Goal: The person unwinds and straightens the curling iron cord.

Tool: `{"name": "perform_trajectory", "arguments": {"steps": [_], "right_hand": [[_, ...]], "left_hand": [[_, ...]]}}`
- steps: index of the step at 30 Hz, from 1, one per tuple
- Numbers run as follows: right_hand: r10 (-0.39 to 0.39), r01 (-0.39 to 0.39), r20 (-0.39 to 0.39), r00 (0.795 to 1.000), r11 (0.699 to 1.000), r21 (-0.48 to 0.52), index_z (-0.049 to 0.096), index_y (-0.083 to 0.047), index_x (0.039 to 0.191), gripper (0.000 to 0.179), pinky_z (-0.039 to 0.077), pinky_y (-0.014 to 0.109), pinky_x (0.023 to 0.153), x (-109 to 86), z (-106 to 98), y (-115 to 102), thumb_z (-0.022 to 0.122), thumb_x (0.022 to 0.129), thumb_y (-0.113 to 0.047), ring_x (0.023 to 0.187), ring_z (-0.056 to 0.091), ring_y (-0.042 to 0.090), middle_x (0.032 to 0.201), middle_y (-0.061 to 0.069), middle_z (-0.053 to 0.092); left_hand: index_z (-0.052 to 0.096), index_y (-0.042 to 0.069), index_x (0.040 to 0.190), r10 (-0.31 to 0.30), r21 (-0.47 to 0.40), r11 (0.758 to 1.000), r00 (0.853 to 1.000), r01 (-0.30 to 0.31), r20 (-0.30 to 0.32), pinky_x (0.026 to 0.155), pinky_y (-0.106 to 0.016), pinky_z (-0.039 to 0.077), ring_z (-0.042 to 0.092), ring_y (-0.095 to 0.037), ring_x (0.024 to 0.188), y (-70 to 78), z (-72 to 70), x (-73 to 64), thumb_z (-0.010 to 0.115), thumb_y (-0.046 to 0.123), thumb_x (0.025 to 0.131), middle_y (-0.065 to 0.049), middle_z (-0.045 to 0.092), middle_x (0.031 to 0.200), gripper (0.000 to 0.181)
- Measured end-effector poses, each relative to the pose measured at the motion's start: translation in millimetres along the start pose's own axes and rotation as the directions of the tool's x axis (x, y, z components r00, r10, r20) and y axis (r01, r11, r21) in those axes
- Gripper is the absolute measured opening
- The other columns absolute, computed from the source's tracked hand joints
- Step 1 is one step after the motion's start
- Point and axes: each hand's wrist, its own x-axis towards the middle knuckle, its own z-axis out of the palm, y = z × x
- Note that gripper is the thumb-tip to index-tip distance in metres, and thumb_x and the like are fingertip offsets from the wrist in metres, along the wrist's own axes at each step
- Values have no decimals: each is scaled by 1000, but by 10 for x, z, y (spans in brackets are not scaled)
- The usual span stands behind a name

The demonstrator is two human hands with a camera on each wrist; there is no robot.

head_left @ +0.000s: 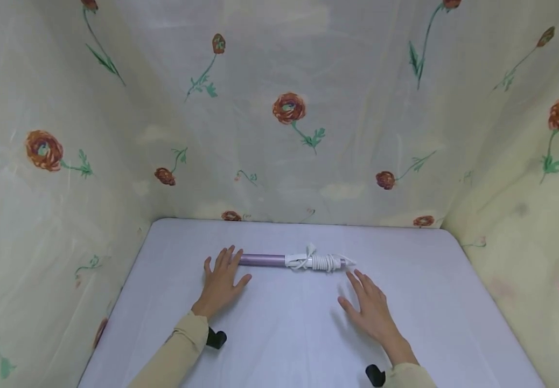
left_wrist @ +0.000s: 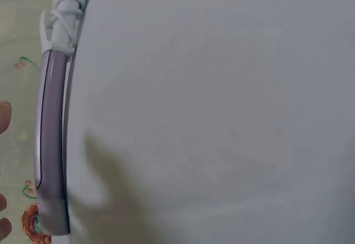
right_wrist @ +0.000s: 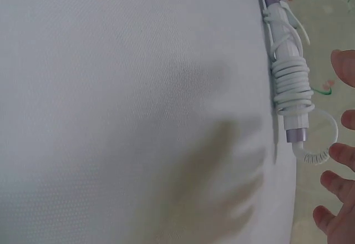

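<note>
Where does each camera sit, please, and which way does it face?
Head: on the head, facing forward and down at the tool on the table; left hand, right hand and sleeves show.
Left wrist: on that wrist, facing the table, with the tool and fingertips at left.
Right wrist: on that wrist, facing the table, with cord and fingers at right.
Both wrist views share the tool and cord.

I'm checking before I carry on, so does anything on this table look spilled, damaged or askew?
Nothing stands out: no spill or damage shows. The purple wand lies roughly parallel to the far edge of the white table, its white cord wound around it, slightly loose in places.
</note>
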Motion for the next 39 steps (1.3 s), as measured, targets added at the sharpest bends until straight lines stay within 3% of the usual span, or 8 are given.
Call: {"name": "perform_trajectory", "arguments": {"steps": [9, 15, 26, 39], "right_hand": [[14, -16, 27, 1000, 996, 90, 43, -7, 138, 56, 33, 62, 97, -53, 54, -64, 62, 91, -30, 127, 42, 37, 137, 19, 47], [-10, 6, 30, 999, 992, 130, 47, -9, 134, 49, 36, 59, 95, -64, 95, -141, 62, 91, -25, 124, 45, 34, 133, 15, 50], [-18, 12, 32, 999, 986, 168, 51, -13, 129, 41, 39, 54, 94, -98, 174, -214, 63, 90, -21, 121, 48, 31, 129, 10, 53], [-22, 12, 48, 999, 982, 187, 52, -14, 129, 39, 40, 52, 94, -61, 196, -299, 61, 91, -21, 120, 49, 29, 127, 7, 53]], "left_hand": [[34, 13, 146, 96, 0, 995, 991, -96, 90, 111, -56, 17, 30, -30, 140, 116, 243, 280, 54, 44, 93, -11, 36, 150, 64], [37, 15, 144, 84, 2, 996, 989, -85, 124, 108, -61, 17, 35, -30, 135, 156, 377, 399, 56, 39, 93, -10, 44, 143, 60], [53, 17, 129, 24, 12, 1000, 1000, -24, 8, 102, -58, 20, 48, -27, 112, 191, 541, 528, 64, 35, 90, -6, 56, 116, 44], [59, 13, 115, -5, -53, 999, 1000, 6, 13, 96, -56, 21, 47, -25, 102, 222, 535, 506, 62, 39, 89, -6, 59, 106, 37]]}}
